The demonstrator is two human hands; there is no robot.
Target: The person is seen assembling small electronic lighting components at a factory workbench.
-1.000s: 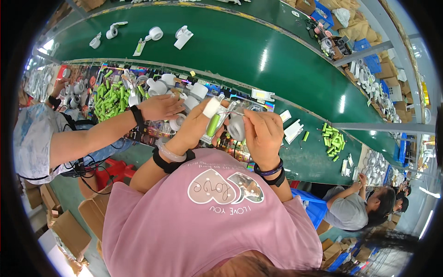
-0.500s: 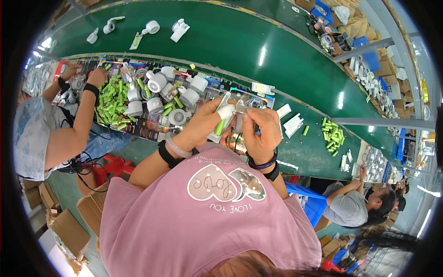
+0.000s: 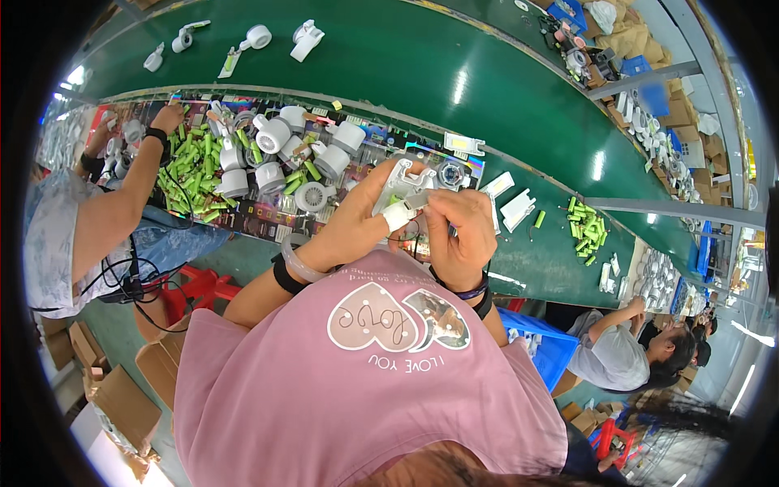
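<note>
Holds a white case (image 3: pixel 398 180) mid-frame in the left hand (image 3: pixel 355 215) with curled fingers (image 3: pixel 380 174), pinches a grey bit (image 3: pixel 418 200) in the right hand (image 3: pixel 460 230). Has white fans (image 3: pixel 273 135) and green sticks (image 3: pixel 191 166) crowding upper left.

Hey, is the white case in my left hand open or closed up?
Open: the white case in your left hand has no cover over it, and a bit of green battery shows inside.

white housing (image 3: pixel 393 188) | slanted | in left hand (image 3: pixel 357 213) | green cylinder (image 3: pixel 395 199) partly hidden
</note>
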